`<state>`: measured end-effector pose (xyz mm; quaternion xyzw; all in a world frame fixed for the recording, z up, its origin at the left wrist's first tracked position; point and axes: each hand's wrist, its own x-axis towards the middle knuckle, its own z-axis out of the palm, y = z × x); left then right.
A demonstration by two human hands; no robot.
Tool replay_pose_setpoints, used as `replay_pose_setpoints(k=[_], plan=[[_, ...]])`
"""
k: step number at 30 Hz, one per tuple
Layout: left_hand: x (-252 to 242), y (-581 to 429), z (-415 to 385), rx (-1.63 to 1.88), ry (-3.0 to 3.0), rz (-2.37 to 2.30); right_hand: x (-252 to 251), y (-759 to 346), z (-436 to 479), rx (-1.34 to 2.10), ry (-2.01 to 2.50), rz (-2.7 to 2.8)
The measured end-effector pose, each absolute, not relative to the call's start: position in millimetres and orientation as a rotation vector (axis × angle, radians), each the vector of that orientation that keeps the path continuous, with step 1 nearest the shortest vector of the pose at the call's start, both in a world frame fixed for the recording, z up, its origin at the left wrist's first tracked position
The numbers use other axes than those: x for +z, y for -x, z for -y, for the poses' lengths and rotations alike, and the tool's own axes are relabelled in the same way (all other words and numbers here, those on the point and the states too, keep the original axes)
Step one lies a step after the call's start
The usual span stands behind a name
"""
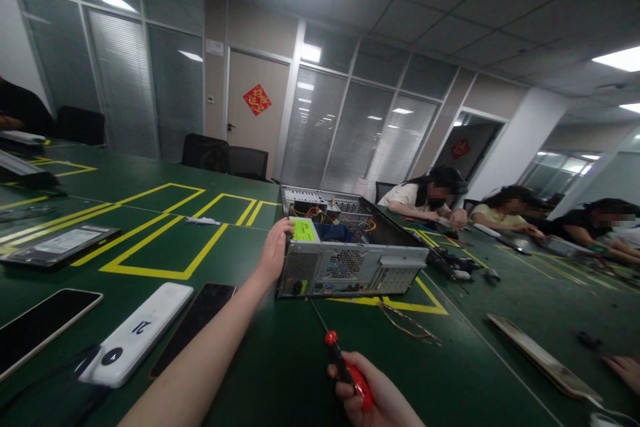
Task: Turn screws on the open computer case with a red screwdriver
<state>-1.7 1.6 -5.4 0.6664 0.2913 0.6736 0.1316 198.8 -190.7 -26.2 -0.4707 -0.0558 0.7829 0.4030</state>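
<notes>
On the green surface point(285, 380), one open computer case point(369, 272) is held at its left edge by the left hand point(273, 252). One red-and-black screwdriver point(340, 360) is gripped in the right hand point(381, 388), shaft directed at the case.

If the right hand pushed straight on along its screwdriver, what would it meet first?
Likely the open computer case, low down; whether the screwdriver now touches it is unclear.

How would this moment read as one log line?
left hand: touching computer case | right hand: gripping red-and-black screwdriver | case: open, on green table
</notes>
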Motion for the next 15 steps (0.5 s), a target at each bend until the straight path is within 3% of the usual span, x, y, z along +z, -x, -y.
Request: replay_pose_setpoints(k=[15], plan=[[-3.5, 2.1, -0.2, 1.949, -1.937, -0.851, -30.9, -202.9, 191.2, 1.948, 1.123, 0.212]])
